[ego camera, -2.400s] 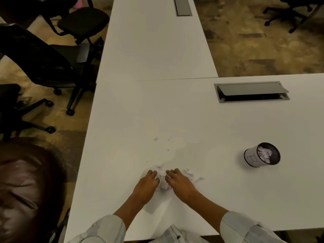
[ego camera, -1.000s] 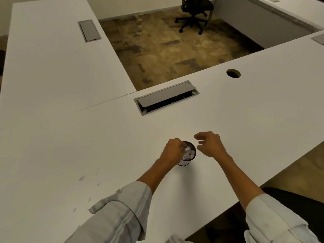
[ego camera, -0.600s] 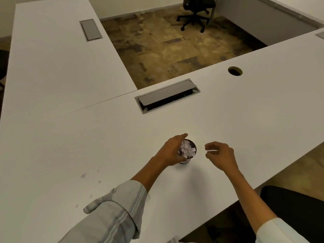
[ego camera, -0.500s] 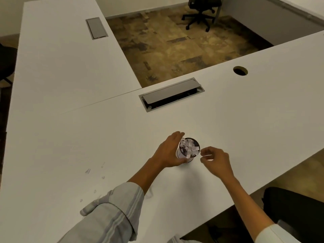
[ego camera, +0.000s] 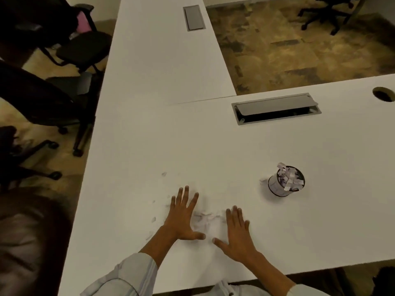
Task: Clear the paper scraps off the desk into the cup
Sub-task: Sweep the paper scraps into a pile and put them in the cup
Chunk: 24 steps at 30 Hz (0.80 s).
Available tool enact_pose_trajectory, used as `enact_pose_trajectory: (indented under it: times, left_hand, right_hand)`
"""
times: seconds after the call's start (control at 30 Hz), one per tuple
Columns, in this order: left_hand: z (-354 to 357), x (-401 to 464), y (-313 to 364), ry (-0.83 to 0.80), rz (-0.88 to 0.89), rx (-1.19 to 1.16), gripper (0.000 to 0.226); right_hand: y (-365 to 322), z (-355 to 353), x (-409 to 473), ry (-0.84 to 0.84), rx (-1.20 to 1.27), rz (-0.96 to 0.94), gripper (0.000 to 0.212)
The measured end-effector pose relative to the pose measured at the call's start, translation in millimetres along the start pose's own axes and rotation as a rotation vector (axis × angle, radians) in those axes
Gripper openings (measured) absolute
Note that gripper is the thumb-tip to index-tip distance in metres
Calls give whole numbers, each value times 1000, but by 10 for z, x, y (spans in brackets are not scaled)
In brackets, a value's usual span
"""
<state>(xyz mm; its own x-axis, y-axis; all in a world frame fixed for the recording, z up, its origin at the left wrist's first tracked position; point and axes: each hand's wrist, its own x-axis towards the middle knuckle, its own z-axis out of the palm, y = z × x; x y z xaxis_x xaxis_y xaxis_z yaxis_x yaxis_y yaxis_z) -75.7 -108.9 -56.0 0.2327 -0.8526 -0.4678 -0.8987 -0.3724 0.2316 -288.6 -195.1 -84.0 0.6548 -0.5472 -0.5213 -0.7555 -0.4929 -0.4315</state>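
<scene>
A small cup (ego camera: 282,188) with a dark rim stands on the white desk (ego camera: 213,146), heaped with paper scraps that poke over its top. One scrap (ego camera: 263,180) lies on the desk against its left side. My left hand (ego camera: 181,214) and my right hand (ego camera: 237,229) rest flat on the desk, fingers spread, well to the left of the cup. Between them sits a small heap of paper scraps (ego camera: 206,217). Several more tiny scraps (ego camera: 153,218) are scattered left of my left hand, one bit (ego camera: 164,174) farther back.
A grey cable hatch (ego camera: 275,108) is set into the desk behind the cup, with a round cable hole (ego camera: 383,94) at the far right. A second white desk joins at the back. Black office chairs (ego camera: 49,99) stand along the desk's left edge.
Both hands have left the cup and moved left to the scraps, now flat and spread on either side of a heap. The cup stands free, fuller than 2.4 s ago.
</scene>
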Motion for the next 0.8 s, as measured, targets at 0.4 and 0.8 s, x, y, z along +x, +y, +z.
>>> enact_pose_trajectory:
  times: [0.4, 0.8]
  left_hand:
    - [522, -875, -664, -113, -248, -31, 111]
    - [561, -838, -376, 1, -121, -160, 69]
  right_hand:
    - [-814, 308, 436, 21, -142, -271, 122]
    - [-860, 341, 286, 34, -398, -492, 39]
